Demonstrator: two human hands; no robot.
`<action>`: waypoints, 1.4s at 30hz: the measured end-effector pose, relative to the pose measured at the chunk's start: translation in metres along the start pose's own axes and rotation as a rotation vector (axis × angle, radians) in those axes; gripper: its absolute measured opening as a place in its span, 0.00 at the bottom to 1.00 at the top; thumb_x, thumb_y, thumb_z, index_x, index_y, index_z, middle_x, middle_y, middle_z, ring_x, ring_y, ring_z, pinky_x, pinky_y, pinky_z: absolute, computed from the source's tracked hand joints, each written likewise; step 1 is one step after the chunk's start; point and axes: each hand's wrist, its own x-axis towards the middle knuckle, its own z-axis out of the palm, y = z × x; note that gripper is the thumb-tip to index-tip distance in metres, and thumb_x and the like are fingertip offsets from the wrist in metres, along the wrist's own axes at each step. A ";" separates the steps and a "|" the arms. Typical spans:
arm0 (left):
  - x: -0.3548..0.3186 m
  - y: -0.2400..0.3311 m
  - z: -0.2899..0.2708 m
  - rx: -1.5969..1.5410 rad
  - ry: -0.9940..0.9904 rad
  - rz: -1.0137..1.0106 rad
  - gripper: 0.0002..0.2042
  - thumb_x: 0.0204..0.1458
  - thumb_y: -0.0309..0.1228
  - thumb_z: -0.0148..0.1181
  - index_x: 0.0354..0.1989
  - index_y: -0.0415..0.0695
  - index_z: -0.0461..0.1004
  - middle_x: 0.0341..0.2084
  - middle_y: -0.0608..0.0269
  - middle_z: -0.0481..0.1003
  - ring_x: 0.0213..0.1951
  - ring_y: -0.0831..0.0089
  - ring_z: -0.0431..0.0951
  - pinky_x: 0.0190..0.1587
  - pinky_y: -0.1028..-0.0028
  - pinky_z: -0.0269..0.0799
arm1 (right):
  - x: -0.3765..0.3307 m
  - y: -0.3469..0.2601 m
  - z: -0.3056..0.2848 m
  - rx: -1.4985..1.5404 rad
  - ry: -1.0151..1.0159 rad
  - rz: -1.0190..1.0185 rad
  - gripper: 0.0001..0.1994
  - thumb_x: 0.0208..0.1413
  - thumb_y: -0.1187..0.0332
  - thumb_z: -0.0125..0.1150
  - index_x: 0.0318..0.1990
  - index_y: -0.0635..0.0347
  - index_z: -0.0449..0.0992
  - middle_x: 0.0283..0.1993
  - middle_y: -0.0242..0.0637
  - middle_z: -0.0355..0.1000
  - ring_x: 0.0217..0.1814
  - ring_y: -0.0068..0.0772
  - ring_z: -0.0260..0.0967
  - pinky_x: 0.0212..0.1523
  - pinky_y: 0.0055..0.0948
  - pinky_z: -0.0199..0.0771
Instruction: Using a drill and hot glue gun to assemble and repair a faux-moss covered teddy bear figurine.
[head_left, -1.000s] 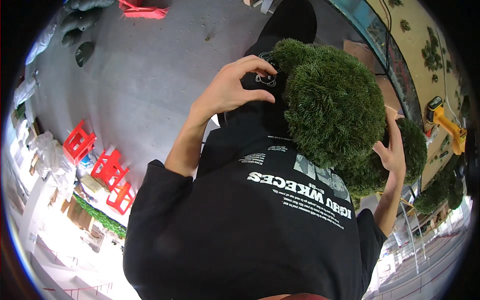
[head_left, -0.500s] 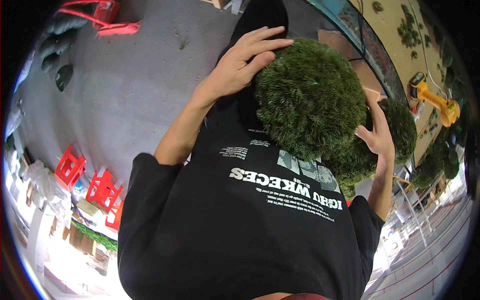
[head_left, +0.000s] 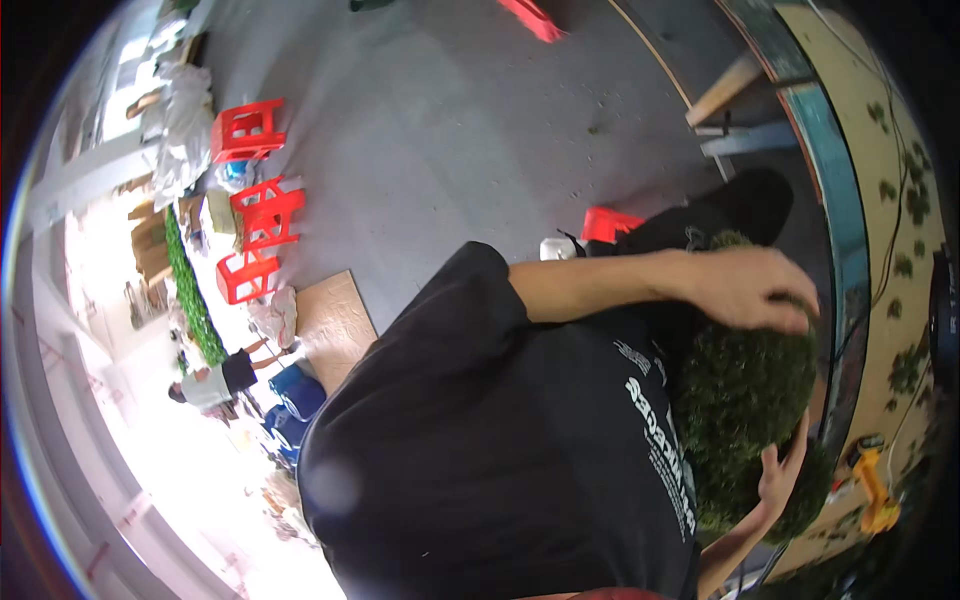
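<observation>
A round ball of green artificial foliage (head_left: 750,385) rests at my lap on the right side of the view. My left hand (head_left: 745,285) lies across its far side, slightly blurred, with the fingers bent down over the leaves. Against its right side my right hand (head_left: 780,475) is pressed, thumb on the foliage and fingers stretched along the edge. Between them the two hands hold the ball. More dark green foliage (head_left: 808,495) sits behind the right hand.
A table (head_left: 815,130) runs along the right, bearing small green tufts and a yellow cordless drill (head_left: 875,490). Red stools (head_left: 250,130) stand at the left, another red stool (head_left: 610,222) beyond my left arm. Far left, a person (head_left: 225,383) stands near blue containers (head_left: 295,395).
My view has swung to the left, so ball and hands appear farther right and lower. The left hand's fingers have curled from lying extended to bending over the ball.
</observation>
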 end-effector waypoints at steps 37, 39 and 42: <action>0.049 0.024 0.052 0.642 -0.735 0.165 0.21 0.71 0.41 0.44 0.63 0.53 0.80 0.64 0.55 0.78 0.64 0.51 0.77 0.66 0.53 0.73 | 0.017 -0.029 0.001 -0.009 -0.021 0.032 0.42 0.66 0.59 0.68 0.81 0.68 0.55 0.81 0.52 0.57 0.82 0.45 0.55 0.81 0.41 0.52; 0.043 0.010 0.028 0.413 -0.682 0.185 0.24 0.74 0.41 0.39 0.67 0.45 0.76 0.68 0.48 0.74 0.68 0.49 0.73 0.71 0.56 0.68 | 0.024 -0.029 0.007 0.207 -0.068 0.028 0.46 0.59 0.66 0.75 0.81 0.64 0.54 0.80 0.48 0.59 0.78 0.42 0.60 0.78 0.41 0.59; 0.029 -0.013 -0.007 0.228 -0.512 0.118 0.25 0.76 0.42 0.37 0.69 0.41 0.73 0.68 0.43 0.72 0.71 0.47 0.69 0.75 0.57 0.63 | 0.037 -0.030 0.011 0.297 -0.108 0.083 0.50 0.52 0.66 0.76 0.81 0.65 0.55 0.78 0.47 0.61 0.80 0.42 0.59 0.78 0.41 0.59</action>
